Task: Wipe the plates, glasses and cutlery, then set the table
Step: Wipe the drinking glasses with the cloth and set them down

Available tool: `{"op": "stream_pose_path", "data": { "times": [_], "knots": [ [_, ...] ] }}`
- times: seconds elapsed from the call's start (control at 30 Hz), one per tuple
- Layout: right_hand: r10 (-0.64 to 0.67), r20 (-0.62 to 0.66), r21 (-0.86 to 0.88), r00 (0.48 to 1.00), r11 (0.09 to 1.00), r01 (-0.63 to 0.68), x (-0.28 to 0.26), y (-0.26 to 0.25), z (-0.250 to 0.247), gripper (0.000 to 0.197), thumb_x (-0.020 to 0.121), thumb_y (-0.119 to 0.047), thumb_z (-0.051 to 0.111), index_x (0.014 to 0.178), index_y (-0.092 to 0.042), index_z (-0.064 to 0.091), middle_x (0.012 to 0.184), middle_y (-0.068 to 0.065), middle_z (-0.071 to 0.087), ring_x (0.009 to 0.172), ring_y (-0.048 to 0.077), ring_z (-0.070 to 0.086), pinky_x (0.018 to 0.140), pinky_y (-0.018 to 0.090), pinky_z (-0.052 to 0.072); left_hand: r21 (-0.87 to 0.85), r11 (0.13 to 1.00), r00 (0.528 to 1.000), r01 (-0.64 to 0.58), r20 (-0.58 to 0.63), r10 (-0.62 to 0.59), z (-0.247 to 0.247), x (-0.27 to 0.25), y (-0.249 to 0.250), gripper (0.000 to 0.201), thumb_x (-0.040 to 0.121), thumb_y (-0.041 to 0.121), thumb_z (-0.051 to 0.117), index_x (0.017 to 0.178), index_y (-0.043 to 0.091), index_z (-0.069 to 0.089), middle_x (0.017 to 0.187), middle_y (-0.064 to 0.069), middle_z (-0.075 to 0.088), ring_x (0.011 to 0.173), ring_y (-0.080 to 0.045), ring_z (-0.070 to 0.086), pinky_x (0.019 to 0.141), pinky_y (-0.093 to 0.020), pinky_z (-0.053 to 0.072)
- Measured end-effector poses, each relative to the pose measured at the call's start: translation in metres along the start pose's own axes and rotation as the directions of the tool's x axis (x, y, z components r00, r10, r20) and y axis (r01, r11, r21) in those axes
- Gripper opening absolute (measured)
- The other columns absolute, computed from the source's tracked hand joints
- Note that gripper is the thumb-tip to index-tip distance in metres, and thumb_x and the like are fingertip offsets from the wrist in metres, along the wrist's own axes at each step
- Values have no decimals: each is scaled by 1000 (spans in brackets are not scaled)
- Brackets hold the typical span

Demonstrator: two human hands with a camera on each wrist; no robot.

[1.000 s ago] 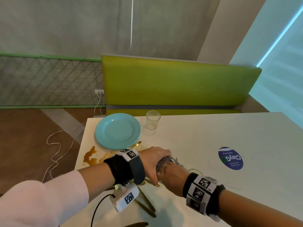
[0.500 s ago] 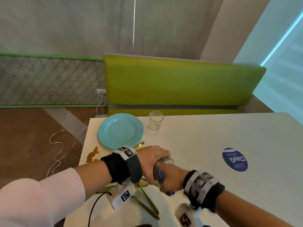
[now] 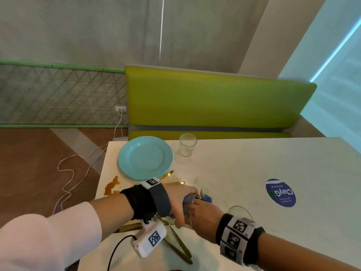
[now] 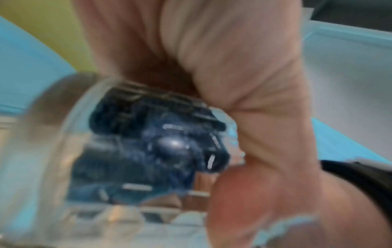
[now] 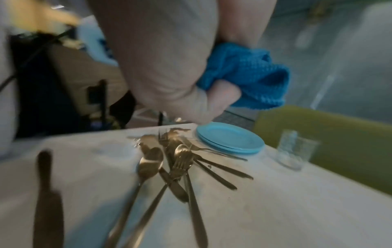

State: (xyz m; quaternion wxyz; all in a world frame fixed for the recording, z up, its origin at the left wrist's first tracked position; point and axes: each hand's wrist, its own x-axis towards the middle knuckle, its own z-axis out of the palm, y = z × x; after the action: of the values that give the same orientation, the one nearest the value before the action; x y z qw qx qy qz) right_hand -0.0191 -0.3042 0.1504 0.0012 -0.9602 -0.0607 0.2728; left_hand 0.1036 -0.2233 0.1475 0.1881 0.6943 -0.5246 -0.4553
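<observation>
My left hand (image 3: 180,200) grips a clear glass (image 3: 189,209) just above the table's near left part. The left wrist view shows that glass (image 4: 70,151) with a blue cloth (image 4: 152,151) stuffed inside it. My right hand (image 3: 203,214) holds the cloth (image 3: 207,198) and pushes it into the glass; the right wrist view shows the fingers (image 5: 222,94) curled round the cloth (image 5: 246,75). Stacked turquoise plates (image 3: 145,157) and a second glass (image 3: 187,145) stand at the far left. Gold cutlery (image 5: 176,164) lies piled under my hands.
A brown spill (image 3: 112,185) stains the white table (image 3: 254,165) by its left edge. A blue round sticker (image 3: 280,192) is to the right. One knife (image 5: 46,193) lies apart from the pile. A green bench (image 3: 214,102) runs behind the table.
My right wrist has turned back and forth with the cloth in the glass. The left hand has kept its grip on the glass in about the same place.
</observation>
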Motion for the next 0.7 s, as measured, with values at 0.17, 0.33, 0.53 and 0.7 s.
{"op": "stream_pose_path", "data": {
  "times": [0.17,0.33,0.53,0.7],
  "knots": [
    [81,214,339,973,929,-152,4,12,-9,40,83,1,50,123,-2,51,115,16,57,105,31,57,87,35,47,155,985,974,-70,-203,101,14,8,0,66,45,10,82,104,14,54,95,-8,63,80,-23,60,66,-37,55],
    [196,34,999,980,15,-38,9,26,-6,27,38,6,47,63,2,56,65,8,50,59,20,48,49,23,36,533,830,823,-167,-388,415,13,21,-10,61,53,25,75,110,19,53,101,-2,61,91,-21,56,78,-31,47],
    [371,21,761,928,-608,226,14,40,-21,29,46,12,35,70,3,51,53,14,58,44,21,58,41,22,48,577,802,552,-155,-622,555,7,47,-22,65,53,29,78,108,18,46,102,-4,62,92,-16,49,83,-26,36],
    [496,89,725,864,-627,285,1,66,-31,34,77,14,22,90,11,54,42,11,53,34,20,51,58,34,46,146,986,574,-79,-802,165,-3,61,-35,78,40,38,82,110,20,54,106,-3,62,99,-23,60,87,-25,40]
  ]
}}
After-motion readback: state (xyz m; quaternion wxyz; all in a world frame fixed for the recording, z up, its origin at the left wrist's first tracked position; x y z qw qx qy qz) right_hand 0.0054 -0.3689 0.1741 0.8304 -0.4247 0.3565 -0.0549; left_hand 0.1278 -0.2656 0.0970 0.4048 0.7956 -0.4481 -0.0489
